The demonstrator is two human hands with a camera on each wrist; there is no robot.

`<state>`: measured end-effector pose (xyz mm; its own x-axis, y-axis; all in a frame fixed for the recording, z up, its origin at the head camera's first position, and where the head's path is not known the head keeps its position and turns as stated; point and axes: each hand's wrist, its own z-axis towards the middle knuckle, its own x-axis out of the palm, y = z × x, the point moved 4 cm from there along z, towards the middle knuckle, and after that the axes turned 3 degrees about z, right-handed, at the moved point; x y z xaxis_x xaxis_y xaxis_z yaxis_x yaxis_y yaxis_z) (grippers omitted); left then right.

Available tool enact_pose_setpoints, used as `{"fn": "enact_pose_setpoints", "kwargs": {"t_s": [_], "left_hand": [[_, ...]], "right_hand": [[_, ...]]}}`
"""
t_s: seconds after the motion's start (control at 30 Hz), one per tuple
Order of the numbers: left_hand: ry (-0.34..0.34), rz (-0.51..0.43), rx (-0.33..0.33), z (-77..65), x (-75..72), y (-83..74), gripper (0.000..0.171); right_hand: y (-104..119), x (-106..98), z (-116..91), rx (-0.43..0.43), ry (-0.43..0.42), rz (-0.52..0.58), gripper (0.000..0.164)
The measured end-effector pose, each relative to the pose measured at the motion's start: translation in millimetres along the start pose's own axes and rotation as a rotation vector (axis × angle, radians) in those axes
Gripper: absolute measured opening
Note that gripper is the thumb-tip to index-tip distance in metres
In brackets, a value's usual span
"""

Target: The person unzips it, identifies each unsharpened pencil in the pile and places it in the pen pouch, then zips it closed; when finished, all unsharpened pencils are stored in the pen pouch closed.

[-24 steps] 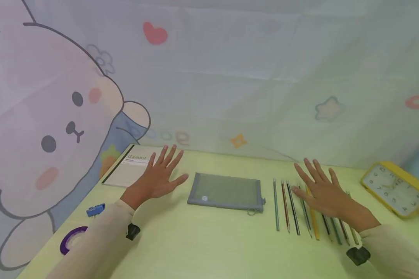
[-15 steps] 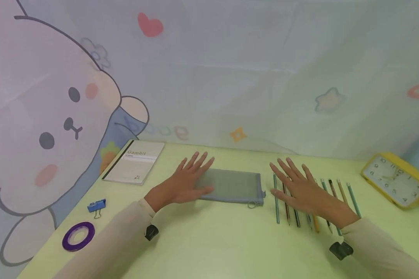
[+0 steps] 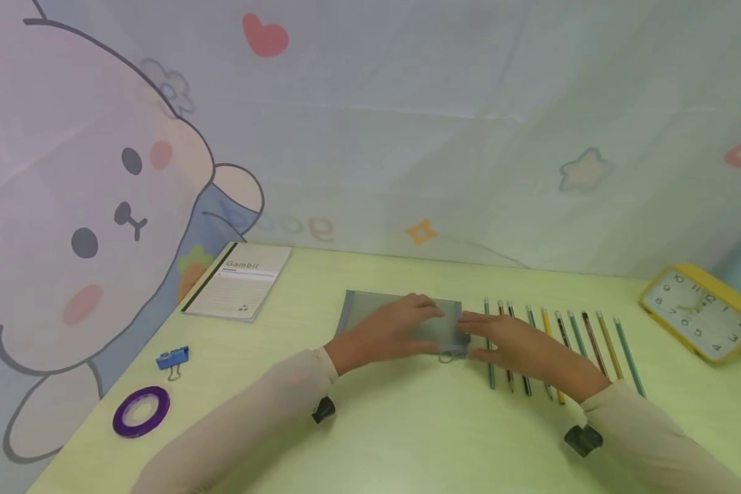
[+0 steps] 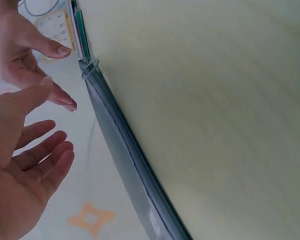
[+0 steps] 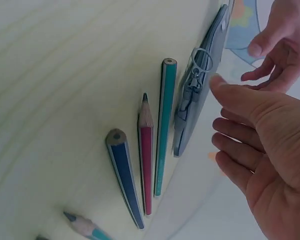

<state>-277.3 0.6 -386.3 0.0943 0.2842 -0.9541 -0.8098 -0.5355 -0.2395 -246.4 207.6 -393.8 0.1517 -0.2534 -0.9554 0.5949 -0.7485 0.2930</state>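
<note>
A grey zip pouch lies flat on the table, with a metal ring on its zipper pull at the right end. My left hand hovers over the pouch's right half, fingers slightly bent and holding nothing. Facing it, my right hand is at the pouch's right end and overlaps the pencils in the head view. Its fingers are loosely bent, with nothing between them. Beside the pouch lies a row of several pencils, among them a teal one, a red one and a blue one.
A notebook marked "Gambit" lies at the back left. Nearer on that side are a blue binder clip and a purple tape roll. A yellow clock lies at the right. A printed cloth hangs behind the table.
My left hand has moved right from beside the notebook to over the pouch. My right hand has moved left from the pencils toward the pouch's end. Spread fingers have relaxed into a slight bend.
</note>
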Motion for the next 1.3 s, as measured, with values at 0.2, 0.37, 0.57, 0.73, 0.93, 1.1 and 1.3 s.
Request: {"fn": "enact_pose_setpoints", "kwargs": {"t_s": [0.2, 0.37, 0.57, 0.73, 0.93, 1.1, 1.3], "left_hand": [[0.035, 0.093, 0.034, 17.5, 13.1, -8.2, 0.030], [0.093, 0.153, 0.032, 25.3, 21.4, -12.3, 0.020], [0.107, 0.183, 0.027, 27.9, 29.9, -12.7, 0.019], [0.066, 0.200, 0.048, 27.9, 30.1, -15.5, 0.013], [-0.009, 0.134, 0.029, 24.3, 15.0, -17.6, 0.013], [-0.023, -0.030, -0.044, 18.8, -5.3, -15.9, 0.015], [-0.072, -0.145, -0.090, 12.7, -24.2, -9.7, 0.014]], "right_hand": [[4, 7, 8, -0.038, 0.046, 0.011, 0.047], [7, 12, 12, -0.090, 0.041, -0.034, 0.042], [9, 12, 13, -0.135, 0.014, -0.075, 0.035], [9, 14, 14, -0.197, -0.014, -0.099, 0.023], [14, 9, 13, -0.194, -0.105, -0.061, 0.013], [16, 0, 11, -0.094, -0.223, 0.007, 0.019], [20, -11, 8, -0.052, -0.311, 0.148, 0.020]]}}
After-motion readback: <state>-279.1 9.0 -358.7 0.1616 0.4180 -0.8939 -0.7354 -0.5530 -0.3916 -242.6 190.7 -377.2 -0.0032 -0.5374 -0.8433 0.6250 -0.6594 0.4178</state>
